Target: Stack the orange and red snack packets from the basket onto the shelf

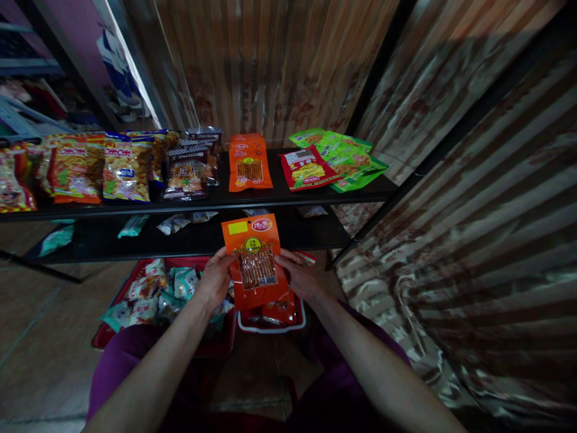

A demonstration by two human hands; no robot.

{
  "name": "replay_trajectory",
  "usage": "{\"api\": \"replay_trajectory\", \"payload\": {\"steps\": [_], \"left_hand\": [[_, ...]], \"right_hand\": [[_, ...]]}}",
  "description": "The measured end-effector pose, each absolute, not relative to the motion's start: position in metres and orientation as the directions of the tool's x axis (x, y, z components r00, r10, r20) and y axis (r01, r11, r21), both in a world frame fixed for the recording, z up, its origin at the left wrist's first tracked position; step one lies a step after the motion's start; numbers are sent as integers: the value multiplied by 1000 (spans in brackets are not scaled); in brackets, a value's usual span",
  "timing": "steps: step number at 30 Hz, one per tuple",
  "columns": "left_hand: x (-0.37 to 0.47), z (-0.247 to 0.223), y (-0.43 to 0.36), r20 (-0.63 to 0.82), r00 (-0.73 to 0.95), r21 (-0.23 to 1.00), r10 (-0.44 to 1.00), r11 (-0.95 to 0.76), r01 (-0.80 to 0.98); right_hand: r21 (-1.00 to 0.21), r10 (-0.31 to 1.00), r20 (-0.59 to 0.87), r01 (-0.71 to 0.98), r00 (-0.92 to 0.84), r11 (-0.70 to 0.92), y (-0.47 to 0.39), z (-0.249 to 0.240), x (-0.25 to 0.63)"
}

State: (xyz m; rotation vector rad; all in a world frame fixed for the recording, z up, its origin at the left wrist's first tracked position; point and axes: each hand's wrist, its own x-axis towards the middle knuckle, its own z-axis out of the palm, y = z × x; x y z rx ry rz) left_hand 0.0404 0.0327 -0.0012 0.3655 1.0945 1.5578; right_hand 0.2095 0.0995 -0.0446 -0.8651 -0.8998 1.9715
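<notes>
An orange snack packet point(255, 288) with a clear window and a yellow label hangs upright between my two hands, in front of the shelf. My left hand point(217, 278) grips its left edge, and my right hand point(297, 275) pinches the right edge. Behind it on the upper black shelf point(279, 198) lies a stack of similar orange packets point(250, 168). Just below the held packet, a small white-rimmed basket point(270, 329) contains more orange packets, partly hidden by the one I hold.
Yellow snack bags point(127, 168), dark brown packets point(187, 174), a red packet point(309, 168) and green packets point(345, 156) line the upper shelf. A red basket point(101, 337) of teal and white packets stands on the floor at left. A striped curtain point(451, 240) hangs right.
</notes>
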Motion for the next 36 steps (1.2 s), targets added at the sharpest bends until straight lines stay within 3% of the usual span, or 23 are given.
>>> {"api": "replay_trajectory", "payload": {"steps": [8, 16, 24, 26, 28, 30, 32, 36], "left_hand": [[42, -14, 13, -374, -196, 786, 906, 198, -585], [39, 0, 1, -322, -129, 760, 938, 174, -626], [25, 12, -2, -324, -201, 717, 925, 101, -690], [21, 19, -3, -304, -214, 728, 928, 82, -680], [20, 28, -6, -266, -236, 752, 935, 48, -657], [23, 38, -10, -241, -282, 777, 929, 10, -630], [28, 45, -16, -244, -343, 805, 907, -8, -594], [42, 50, -27, -198, -378, 861, 904, -24, -508]], "right_hand": [[-807, 878, -264, -407, -400, -428, 101, -43, 208], [-829, 883, -235, -391, -406, -400, 87, -19, 204], [-895, 876, -181, -294, -448, -335, 64, 10, 202], [-951, 915, -119, -221, -387, -217, 59, 11, 201], [-998, 959, 31, -61, -281, 14, 51, 12, 199], [-948, 947, 230, 170, -223, 270, 38, 13, 194], [-852, 890, 341, 299, -304, 429, 24, 14, 187], [-786, 812, 309, 347, -496, 511, 1, 13, 175]]}}
